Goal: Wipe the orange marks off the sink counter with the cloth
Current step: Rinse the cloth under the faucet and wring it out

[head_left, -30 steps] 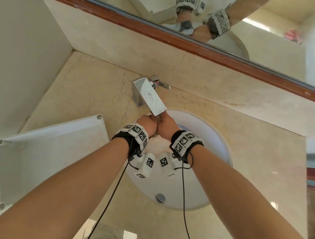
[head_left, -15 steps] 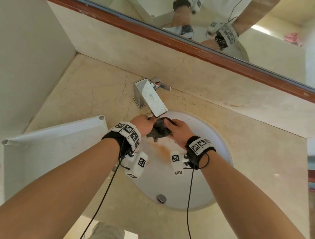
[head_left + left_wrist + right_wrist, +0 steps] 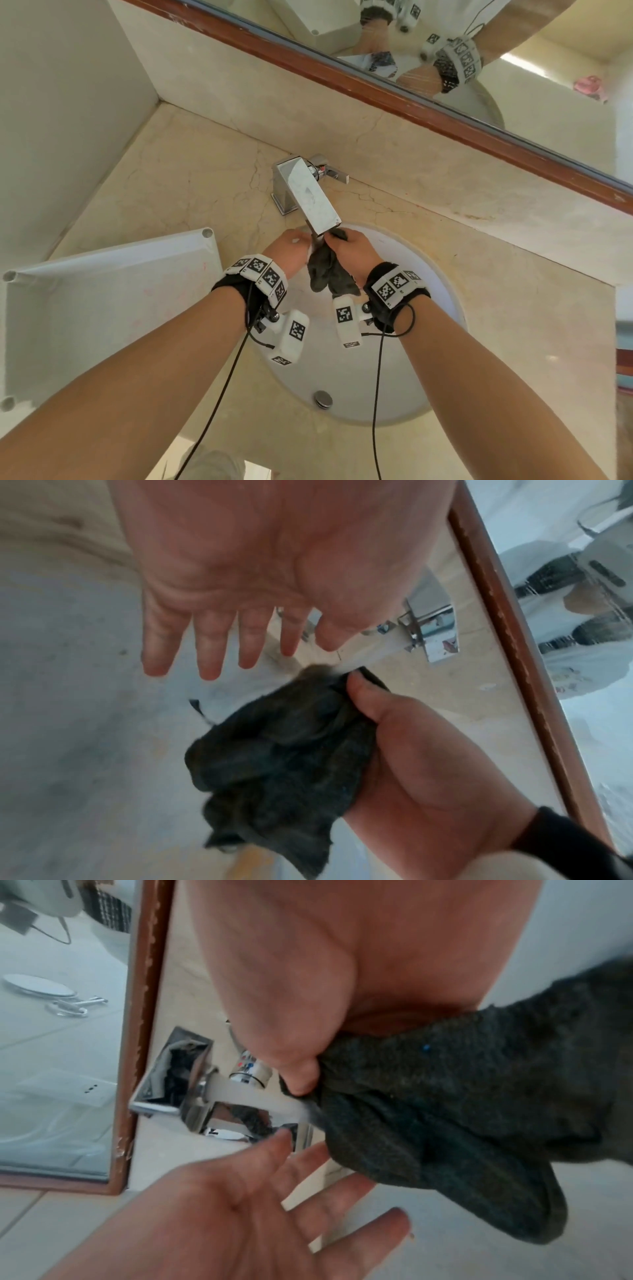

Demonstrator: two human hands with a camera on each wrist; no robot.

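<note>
A dark grey cloth (image 3: pixel 327 274) hangs bunched from my right hand (image 3: pixel 342 240), which grips its top just under the faucet spout (image 3: pixel 308 198). In the right wrist view the thumb pinches the cloth (image 3: pixel 462 1110), and a pale streak like running water reaches it from the spout. My left hand (image 3: pixel 294 241) is beside the cloth with its fingers (image 3: pixel 209 647) straight and spread, holding nothing. Both hands are over the white sink basin (image 3: pixel 428 308). A faint orange-brown mark (image 3: pixel 476 216) lies where the beige counter (image 3: pixel 188 188) meets the back wall.
A white panel (image 3: pixel 102 301) lies on the counter at the left, close to my left forearm. A mirror with a brown wooden frame (image 3: pixel 376 85) runs along the back. The drain plug (image 3: pixel 323 399) sits at the basin's near side. Cables hang from both wristbands.
A second ago both fists were pressed together under the spout. Since then the left hand has let go of the cloth and opened, and the cloth now hangs from the right hand alone.
</note>
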